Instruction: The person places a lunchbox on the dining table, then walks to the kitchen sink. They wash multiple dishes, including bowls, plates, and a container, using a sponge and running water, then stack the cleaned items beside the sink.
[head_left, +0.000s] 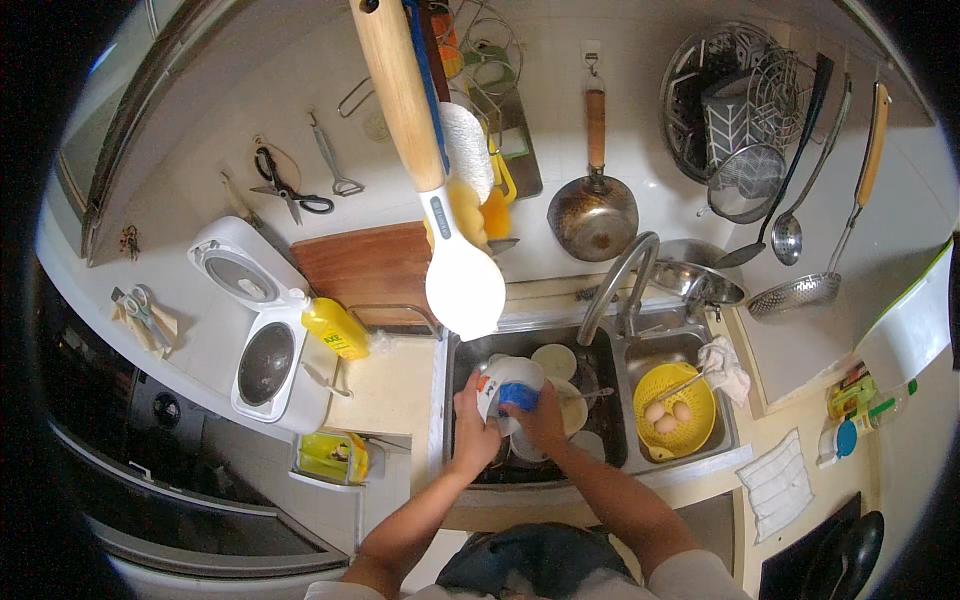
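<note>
My left hand (477, 433) grips the left side of a white bowl (523, 369) with a printed pattern, tilted above the left sink basin (615, 420). My right hand (541, 426) holds a blue sponge or cloth (519, 396) against the inside of that bowl. Below and beside my hands, several dishes lie in the basin, among them a small white dish (555, 361) and a pale bowl (574, 411) with a spoon (596, 393) in it. My right hand hides part of the pile.
A curved faucet (616, 279) arches over the basin's back right. In the right basin, a yellow colander (694, 427) holds several eggs. A white spoon with a wooden handle (401, 97) hangs close overhead. An open rice cooker (271, 371) and yellow detergent bottle (334, 328) stand left.
</note>
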